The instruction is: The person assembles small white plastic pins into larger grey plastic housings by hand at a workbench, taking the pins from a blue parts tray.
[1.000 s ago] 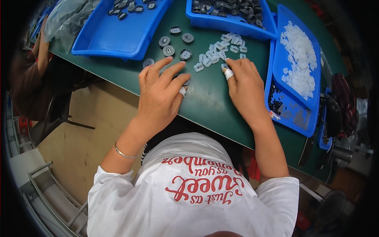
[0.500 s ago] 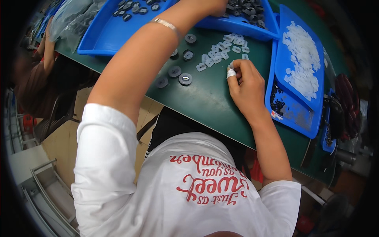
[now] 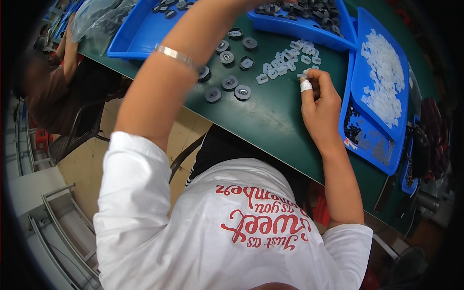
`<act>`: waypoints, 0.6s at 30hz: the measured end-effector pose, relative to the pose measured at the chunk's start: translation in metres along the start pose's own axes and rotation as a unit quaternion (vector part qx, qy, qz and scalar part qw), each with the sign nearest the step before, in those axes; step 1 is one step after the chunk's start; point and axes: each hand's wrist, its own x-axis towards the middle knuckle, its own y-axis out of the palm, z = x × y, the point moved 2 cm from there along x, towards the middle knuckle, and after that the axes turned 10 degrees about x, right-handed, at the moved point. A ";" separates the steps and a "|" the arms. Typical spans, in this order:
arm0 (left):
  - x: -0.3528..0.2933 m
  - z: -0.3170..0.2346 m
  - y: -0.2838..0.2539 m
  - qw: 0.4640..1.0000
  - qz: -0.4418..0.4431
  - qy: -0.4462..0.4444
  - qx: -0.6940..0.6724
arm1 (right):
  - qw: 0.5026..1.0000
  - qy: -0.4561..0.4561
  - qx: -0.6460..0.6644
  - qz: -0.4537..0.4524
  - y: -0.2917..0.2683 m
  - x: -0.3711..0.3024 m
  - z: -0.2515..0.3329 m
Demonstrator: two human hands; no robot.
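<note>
My left arm reaches across to the far side, where my left hand (image 3: 251,3) is blurred and mostly cut off by the top edge, beside a blue bin (image 3: 299,30) of dark grey and black round parts. Its fingers cannot be made out. My right hand (image 3: 323,104) is closed in a pinch above the green table, white tape round its thumb. A small translucent white plastic piece (image 3: 301,75) shows at the fingertips. Just beyond lies a loose group of similar white pieces (image 3: 282,63). Several round dark grey parts (image 3: 229,82) with slotted centres sit left of them.
A blue tray (image 3: 403,92) heaped with white pieces rests on another blue tray (image 3: 382,162) holding tiny black bits at the right. Another blue tray (image 3: 126,47) and a clear plastic bag (image 3: 99,24) stand far left. Another person (image 3: 53,96) sits beyond.
The whole view has shifted, so the table's things appear farther right. My left forearm and its bracelet have drawn back toward the left and nearer. My right hand keeps its pinch.
</note>
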 end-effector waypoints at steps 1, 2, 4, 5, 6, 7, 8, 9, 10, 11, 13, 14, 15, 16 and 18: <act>-0.012 0.008 0.001 0.991 0.009 0.062 -0.122 | 0.998 0.042 0.039 -0.009 0.000 0.000 -0.001; -0.046 -0.011 0.012 0.983 0.003 0.020 -0.183 | 0.998 0.044 0.037 -0.014 -0.003 0.000 -0.003; -0.089 0.003 0.028 0.986 0.037 0.035 -0.158 | 0.971 0.110 0.209 -0.027 -0.002 -0.003 -0.005; -0.112 0.004 0.038 0.978 0.046 -0.006 -0.201 | 0.971 0.109 0.211 -0.024 -0.004 -0.003 -0.002; -0.134 0.005 0.049 0.967 0.055 -0.047 -0.245 | 0.964 0.102 0.241 -0.041 -0.009 -0.003 0.005; -0.152 0.010 0.057 0.951 0.075 -0.084 -0.289 | 0.956 0.095 0.274 -0.054 -0.011 -0.003 0.010; -0.164 0.021 0.062 0.926 0.101 -0.123 -0.342 | 0.960 0.090 0.260 -0.048 -0.012 0.000 0.010; -0.175 0.027 0.069 0.919 0.097 -0.147 -0.353 | 0.953 0.085 0.287 -0.052 -0.013 0.000 0.012; -0.183 0.033 0.076 0.911 0.096 -0.171 -0.364 | 0.945 0.081 0.313 -0.058 -0.016 -0.001 0.014; -0.186 0.036 0.081 0.909 0.103 -0.175 -0.363 | 0.945 0.081 0.313 -0.056 -0.018 -0.002 0.016; -0.185 0.039 0.083 0.919 0.104 -0.174 -0.338 | 0.967 0.045 0.253 0.000 -0.022 -0.003 0.021; -0.185 0.040 0.085 0.928 0.107 -0.172 -0.313 | 0.967 0.045 0.252 0.002 -0.022 -0.003 0.019; -0.183 0.042 0.087 0.928 0.106 -0.171 -0.313 | 0.979 0.013 0.205 0.018 -0.022 -0.004 0.018; -0.181 0.044 0.089 0.935 0.080 -0.163 -0.304 | 0.987 -0.019 0.156 0.035 -0.021 -0.005 0.018; -0.180 0.045 0.092 0.941 0.053 -0.155 -0.296 | 0.984 -0.013 0.174 0.046 -0.018 -0.005 0.023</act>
